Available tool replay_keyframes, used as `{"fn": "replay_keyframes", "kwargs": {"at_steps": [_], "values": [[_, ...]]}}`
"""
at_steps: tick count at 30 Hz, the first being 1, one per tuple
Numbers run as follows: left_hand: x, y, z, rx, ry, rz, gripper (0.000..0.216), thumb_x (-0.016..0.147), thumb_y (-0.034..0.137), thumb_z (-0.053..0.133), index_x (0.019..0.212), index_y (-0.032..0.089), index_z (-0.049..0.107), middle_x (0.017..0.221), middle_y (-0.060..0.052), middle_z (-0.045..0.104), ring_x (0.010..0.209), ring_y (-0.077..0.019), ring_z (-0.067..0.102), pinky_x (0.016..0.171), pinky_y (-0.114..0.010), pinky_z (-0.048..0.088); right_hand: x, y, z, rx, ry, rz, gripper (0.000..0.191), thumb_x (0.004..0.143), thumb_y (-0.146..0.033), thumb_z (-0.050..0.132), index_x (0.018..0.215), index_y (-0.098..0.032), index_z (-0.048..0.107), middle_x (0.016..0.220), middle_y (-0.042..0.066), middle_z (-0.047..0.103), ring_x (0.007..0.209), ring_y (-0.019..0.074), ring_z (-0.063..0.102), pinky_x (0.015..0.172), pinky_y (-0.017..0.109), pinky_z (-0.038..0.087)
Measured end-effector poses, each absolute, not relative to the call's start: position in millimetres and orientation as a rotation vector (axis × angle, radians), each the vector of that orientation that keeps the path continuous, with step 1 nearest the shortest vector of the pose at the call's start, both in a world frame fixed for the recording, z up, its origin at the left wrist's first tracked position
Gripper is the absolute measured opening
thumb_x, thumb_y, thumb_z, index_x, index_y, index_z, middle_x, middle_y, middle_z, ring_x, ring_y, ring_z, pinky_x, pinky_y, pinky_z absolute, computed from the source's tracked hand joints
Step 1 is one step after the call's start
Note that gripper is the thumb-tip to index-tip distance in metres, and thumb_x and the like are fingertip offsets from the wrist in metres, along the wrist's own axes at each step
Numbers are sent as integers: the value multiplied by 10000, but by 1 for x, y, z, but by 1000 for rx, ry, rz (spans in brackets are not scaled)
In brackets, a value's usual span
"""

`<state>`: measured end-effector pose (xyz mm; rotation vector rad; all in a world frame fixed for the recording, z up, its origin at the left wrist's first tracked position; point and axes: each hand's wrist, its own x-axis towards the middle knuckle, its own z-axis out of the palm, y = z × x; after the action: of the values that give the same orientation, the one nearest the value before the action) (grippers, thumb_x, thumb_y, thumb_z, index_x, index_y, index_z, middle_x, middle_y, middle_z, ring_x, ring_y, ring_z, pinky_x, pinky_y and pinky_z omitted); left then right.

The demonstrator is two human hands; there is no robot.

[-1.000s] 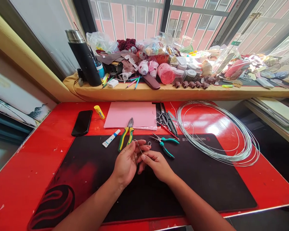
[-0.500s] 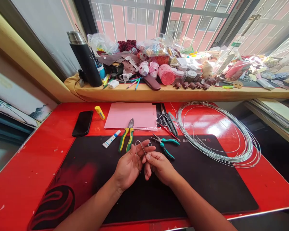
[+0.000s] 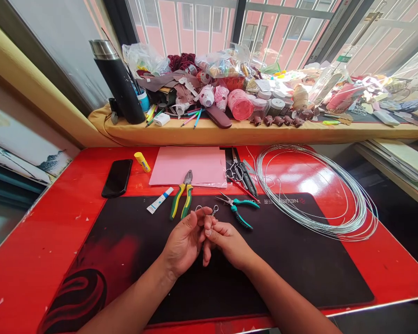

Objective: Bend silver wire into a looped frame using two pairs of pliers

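My left hand and my right hand meet over the black desk mat. Both are closed on a short bent piece of silver wire, whose small loops stick out just above the fingertips. The fingers of the two hands touch each other. Teal-handled needle-nose pliers lie on the mat just right of the hands. Green-and-yellow pliers lie just above my left hand.
A big coil of silver wire lies on the red table at the right. A pink sheet, scissors, a glue tube, a glue stick and a black phone lie beyond the mat. The window ledge is cluttered with craft supplies.
My hands have closed together on the wire. The left fingers curled in from a more open pose, and the wire loop now shows less above them.
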<state>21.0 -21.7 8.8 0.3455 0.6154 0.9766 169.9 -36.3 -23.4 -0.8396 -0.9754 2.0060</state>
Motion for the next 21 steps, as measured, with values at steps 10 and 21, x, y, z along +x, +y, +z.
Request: {"fn": "replay_keyframes", "kwargs": {"at_steps": [10,21], "values": [[24,-26,1,363,679,977,318,837,450,790,979,170,738,612,29,532,479,-115,544,363,-202,510,168,-38,-23,-797,-1073,2020,417,938,-569,652,896,-154,639,590,5,702,534,164,686,614,275,528],[-7,1,29,622,861,1261,271,882,429,752,809,184,661,500,57,473,458,-96,469,509,-215,435,189,-31,4,-1198,-1441,1428,368,993,-512,579,1029,-191,756,803,64,776,788,219,717,784,349,546]]}}
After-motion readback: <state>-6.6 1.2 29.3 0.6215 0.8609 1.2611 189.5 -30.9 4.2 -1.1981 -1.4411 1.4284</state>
